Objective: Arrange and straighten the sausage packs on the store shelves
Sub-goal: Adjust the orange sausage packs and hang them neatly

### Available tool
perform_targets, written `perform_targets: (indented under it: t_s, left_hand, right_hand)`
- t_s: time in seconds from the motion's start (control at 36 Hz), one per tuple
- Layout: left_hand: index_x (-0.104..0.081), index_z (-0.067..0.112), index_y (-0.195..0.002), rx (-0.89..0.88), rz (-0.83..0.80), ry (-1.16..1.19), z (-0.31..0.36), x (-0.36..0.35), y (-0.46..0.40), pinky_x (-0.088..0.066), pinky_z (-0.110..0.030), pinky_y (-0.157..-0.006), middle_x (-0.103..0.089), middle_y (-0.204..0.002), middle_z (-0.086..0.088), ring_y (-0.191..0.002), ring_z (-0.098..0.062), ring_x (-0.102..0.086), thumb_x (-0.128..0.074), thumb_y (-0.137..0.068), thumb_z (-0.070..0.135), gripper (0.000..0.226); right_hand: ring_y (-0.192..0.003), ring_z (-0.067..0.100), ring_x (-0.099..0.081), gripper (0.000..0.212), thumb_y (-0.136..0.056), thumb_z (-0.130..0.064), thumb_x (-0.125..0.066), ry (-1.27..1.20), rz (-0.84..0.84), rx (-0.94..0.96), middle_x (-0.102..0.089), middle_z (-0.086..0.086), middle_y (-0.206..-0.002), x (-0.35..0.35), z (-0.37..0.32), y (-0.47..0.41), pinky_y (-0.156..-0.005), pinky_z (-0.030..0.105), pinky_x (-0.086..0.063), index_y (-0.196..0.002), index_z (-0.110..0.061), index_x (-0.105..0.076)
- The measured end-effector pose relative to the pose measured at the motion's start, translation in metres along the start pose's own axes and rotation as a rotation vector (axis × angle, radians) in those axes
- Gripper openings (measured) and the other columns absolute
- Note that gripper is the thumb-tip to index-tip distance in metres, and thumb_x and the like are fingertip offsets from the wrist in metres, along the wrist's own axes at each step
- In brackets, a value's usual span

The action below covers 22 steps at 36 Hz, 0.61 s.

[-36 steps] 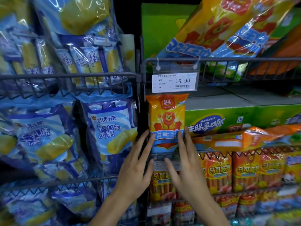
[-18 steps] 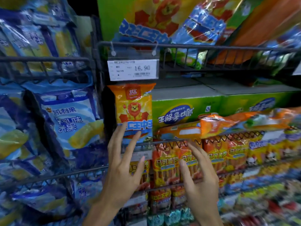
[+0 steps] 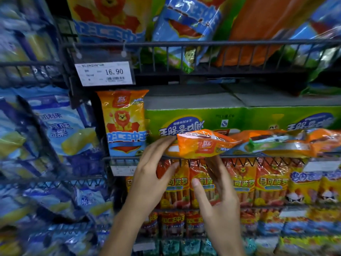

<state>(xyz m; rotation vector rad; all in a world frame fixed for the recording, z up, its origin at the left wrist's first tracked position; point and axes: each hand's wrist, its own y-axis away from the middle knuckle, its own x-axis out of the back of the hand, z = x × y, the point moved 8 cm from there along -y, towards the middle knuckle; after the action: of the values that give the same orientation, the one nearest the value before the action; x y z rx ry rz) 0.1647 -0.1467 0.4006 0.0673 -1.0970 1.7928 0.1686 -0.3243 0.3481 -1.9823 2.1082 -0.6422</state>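
The landmark here is the price tag (image 3: pixel 104 73) that reads 16.90, hanging on the wire rail. Directly below it one lion pack (image 3: pixel 126 122) of sausages stands upright and faces forward, so this one looks already in order.

To the lower right of the tag, an orange pack (image 3: pixel 201 145) lies flat on its side over the front wire of the shelf, in front of the green carton (image 3: pixel 239 117), and more packs lie flat in the same way farther right (they are blurred, I cannot count them). These are not straightened yet.

The left hand (image 3: pixel 149 180) is below the tag; its fingers are straight and a little apart, the tips touching the left end of the orange pack, not curled round it. The right hand (image 3: pixel 219 204) is lower and more to the right, under the pack, with fingers relaxed and apart; I cannot tell if it touches the pack.

Below these hands the red and yellow packs (image 3: pixel 245 183) stand in a row, mostly neat. I judge the work is in an early part: one pack stands, the lying row remains.
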Motion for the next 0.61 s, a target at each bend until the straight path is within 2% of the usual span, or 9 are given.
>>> perform_targets:
  t_s: [0.06, 0.11, 0.19, 0.31, 0.33, 0.42, 0.5, 0.56, 0.61]
  left_hand:
    - [-0.041, 0.059, -0.134, 0.001, 0.017, -0.006, -0.003, 0.002, -0.004, -0.030, -0.006, -0.109, -0.040, -0.140, 0.044, -0.137, 0.012, -0.038, -0.071, -0.094, 0.023, 0.061]
    - [-0.045, 0.057, -0.133, 0.009, 0.015, 0.002, -0.007, 0.005, -0.009, -0.036, -0.012, -0.109, -0.048, -0.141, 0.034, -0.136, 0.006, -0.044, -0.071, -0.095, 0.022, 0.058]
    - [-0.055, 0.044, -0.133, 0.005, 0.009, 0.035, -0.011, 0.010, -0.015, -0.043, -0.020, -0.107, -0.058, -0.136, 0.021, -0.131, 0.002, -0.051, -0.073, -0.093, 0.020, 0.050]
    - [-0.062, 0.027, -0.134, 0.026, 0.034, 0.035, -0.024, 0.018, -0.019, -0.048, -0.034, -0.107, -0.060, -0.135, 0.016, -0.130, -0.003, -0.054, -0.074, -0.092, 0.026, 0.043]
    - [-0.062, 0.024, -0.135, 0.023, 0.060, 0.042, -0.026, 0.021, -0.020, -0.049, -0.036, -0.107, -0.059, -0.136, 0.015, -0.130, -0.005, -0.054, -0.074, -0.092, 0.026, 0.045]
    - [-0.060, 0.023, -0.135, -0.012, 0.220, 0.111, -0.022, 0.035, -0.021, -0.049, -0.023, -0.105, -0.055, -0.138, 0.018, -0.129, -0.002, -0.054, -0.072, -0.092, 0.019, 0.044]
    - [-0.054, 0.022, -0.138, -0.046, 0.336, 0.173, -0.020, 0.046, -0.021, -0.048, -0.016, -0.102, -0.054, -0.139, 0.010, -0.126, 0.002, -0.056, -0.071, -0.092, 0.011, 0.051]
    - [-0.051, 0.022, -0.140, -0.081, 0.360, 0.171, -0.019, 0.049, -0.023, -0.048, -0.015, -0.101, -0.054, -0.139, 0.006, -0.125, 0.002, -0.057, -0.071, -0.091, 0.009, 0.055]
    - [-0.050, 0.021, -0.142, -0.103, 0.370, 0.164, -0.022, 0.050, -0.023, -0.048, -0.015, -0.101, -0.055, -0.140, 0.002, -0.123, -0.001, -0.059, -0.073, -0.090, 0.008, 0.059]
  right_hand:
    - [-0.144, 0.005, -0.038, 0.074, -0.088, -0.048, -0.067, -0.022, 0.005, 0.002, -0.041, -0.022, -0.154, -0.002, 0.001, -0.001, -0.116, 0.046, -0.039, -0.153, -0.046, -0.031]
    - [-0.143, 0.007, -0.040, 0.073, -0.089, -0.044, -0.068, -0.024, 0.016, 0.033, -0.043, -0.021, -0.153, -0.003, -0.001, -0.001, -0.115, 0.047, -0.040, -0.153, -0.044, -0.033]
    - [-0.144, 0.006, -0.038, 0.072, -0.090, -0.040, -0.065, 0.025, 0.036, 0.081, -0.040, -0.022, -0.154, -0.004, -0.008, -0.003, -0.116, 0.044, -0.040, -0.154, -0.038, -0.033]
    - [-0.147, -0.004, -0.027, 0.074, -0.093, -0.031, -0.065, 0.122, 0.020, 0.174, -0.029, -0.026, -0.159, -0.015, -0.022, -0.008, -0.118, 0.016, -0.028, -0.156, -0.038, -0.028]
    - [-0.147, -0.006, -0.025, 0.075, -0.094, -0.030, -0.065, 0.128, 0.006, 0.174, -0.026, -0.030, -0.159, -0.018, -0.024, -0.010, -0.117, 0.014, -0.026, -0.156, -0.041, -0.025]
    - [-0.146, -0.011, -0.021, 0.075, -0.096, -0.032, -0.062, 0.132, -0.036, 0.171, -0.022, -0.036, -0.157, -0.029, -0.029, -0.019, -0.115, 0.011, -0.024, -0.155, -0.048, -0.018]
    - [-0.147, -0.010, -0.019, 0.073, -0.097, -0.029, -0.060, 0.161, -0.025, 0.201, -0.025, -0.025, -0.161, -0.038, -0.033, -0.031, -0.112, 0.001, -0.016, -0.158, -0.036, -0.021]
    - [-0.149, -0.006, -0.018, 0.072, -0.098, -0.025, -0.060, 0.173, -0.011, 0.209, -0.026, -0.016, -0.162, -0.043, -0.032, -0.041, -0.113, 0.001, -0.015, -0.159, -0.028, -0.023]
    - [-0.150, 0.000, -0.022, 0.070, -0.098, -0.023, -0.060, 0.178, 0.005, 0.221, -0.029, -0.011, -0.162, -0.046, -0.029, -0.050, -0.115, 0.005, -0.017, -0.159, -0.028, -0.023]
